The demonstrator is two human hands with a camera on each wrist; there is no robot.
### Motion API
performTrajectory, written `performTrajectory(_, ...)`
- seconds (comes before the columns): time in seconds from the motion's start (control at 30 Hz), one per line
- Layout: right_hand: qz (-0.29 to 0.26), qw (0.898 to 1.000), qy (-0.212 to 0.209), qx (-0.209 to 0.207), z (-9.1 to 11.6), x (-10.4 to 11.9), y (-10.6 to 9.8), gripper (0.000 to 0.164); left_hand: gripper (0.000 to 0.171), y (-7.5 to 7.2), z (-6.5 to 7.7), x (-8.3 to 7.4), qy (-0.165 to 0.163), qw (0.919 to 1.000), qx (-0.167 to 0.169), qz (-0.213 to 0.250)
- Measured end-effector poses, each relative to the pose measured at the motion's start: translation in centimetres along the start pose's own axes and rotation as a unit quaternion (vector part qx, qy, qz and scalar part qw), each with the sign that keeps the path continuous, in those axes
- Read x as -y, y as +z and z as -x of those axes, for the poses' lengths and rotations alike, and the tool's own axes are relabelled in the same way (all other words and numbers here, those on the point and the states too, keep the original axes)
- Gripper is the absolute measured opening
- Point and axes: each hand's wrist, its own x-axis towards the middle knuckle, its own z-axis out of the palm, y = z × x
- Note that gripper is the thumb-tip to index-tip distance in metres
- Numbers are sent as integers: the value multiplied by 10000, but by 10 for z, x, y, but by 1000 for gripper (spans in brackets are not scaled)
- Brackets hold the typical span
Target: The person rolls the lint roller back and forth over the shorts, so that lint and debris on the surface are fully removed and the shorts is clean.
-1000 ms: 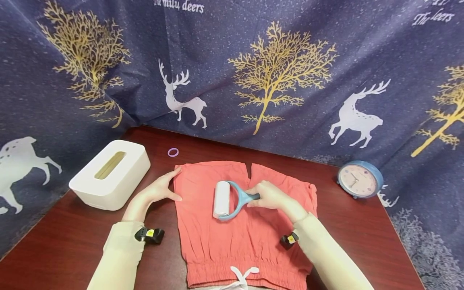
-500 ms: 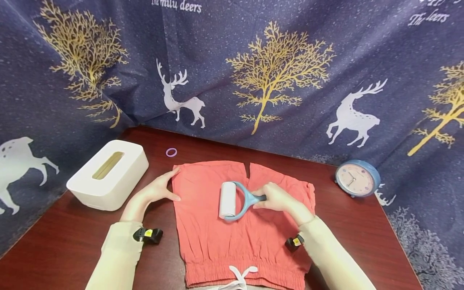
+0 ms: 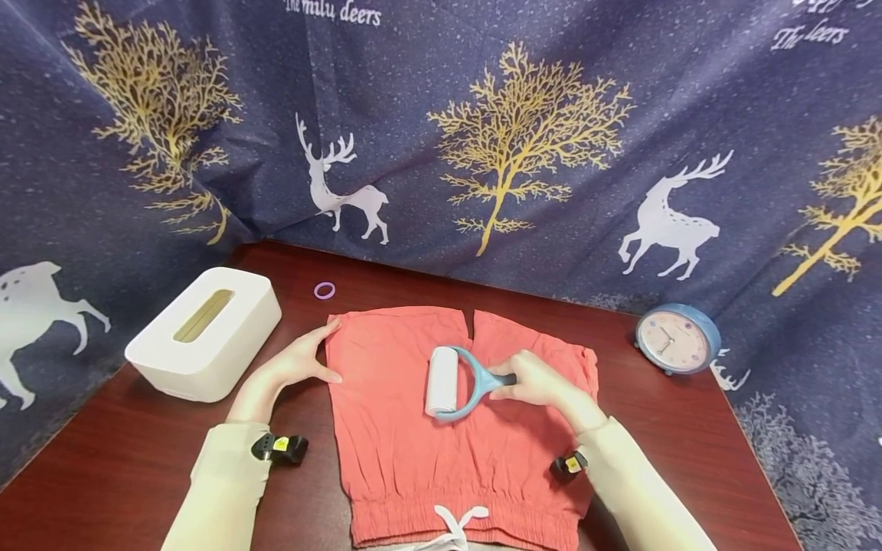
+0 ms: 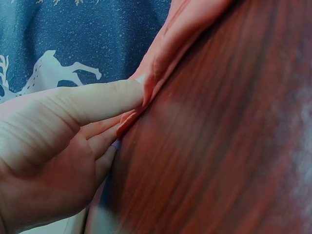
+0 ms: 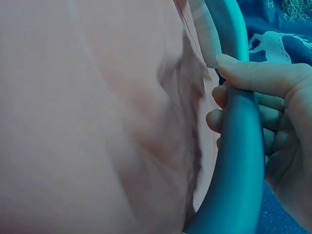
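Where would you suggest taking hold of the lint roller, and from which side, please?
I'd grip its handle from the person's right, as the right hand does: the handle points that way from the curved blue frame, likely leaving the white roll free to turn over the coral shorts.

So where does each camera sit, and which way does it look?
Head: worn on the head, looking forward and down at the table, shorts and lint roller; left hand, right hand and sleeves show.
Left wrist: worn there, looking at the shorts' edge; the left hand shows.
Right wrist: worn there, looking at the lint roller and shorts; the right hand shows.
Shared: both wrist views show shorts and wall cloth.
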Motion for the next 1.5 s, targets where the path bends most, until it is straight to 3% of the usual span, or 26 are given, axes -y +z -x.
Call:
performTrajectory(0.37, -107, 9998, -100, -128, 17, -10, -6, 24, 107, -1, -1, -3, -36, 9999, 3, -165)
performTrajectory(0.77, 24, 9997, 223, -100, 31, -13, -14, 28, 107, -4, 1, 0, -49, 10000, 29, 45)
performTrajectory(1.0, 105, 9997, 86, -213, 30, -16, -12, 26, 107, -3, 2, 1, -20, 10000, 29, 64)
performTrajectory(1.27, 72, 9978, -260, -612, 27, -20, -10, 25, 108, -2, 1, 0, -43, 10000, 14, -60)
performTrajectory(1.5, 25, 9977, -221, -633, 23, -19, -10, 25, 107, -1, 1, -1, -78, 9999, 15, -117)
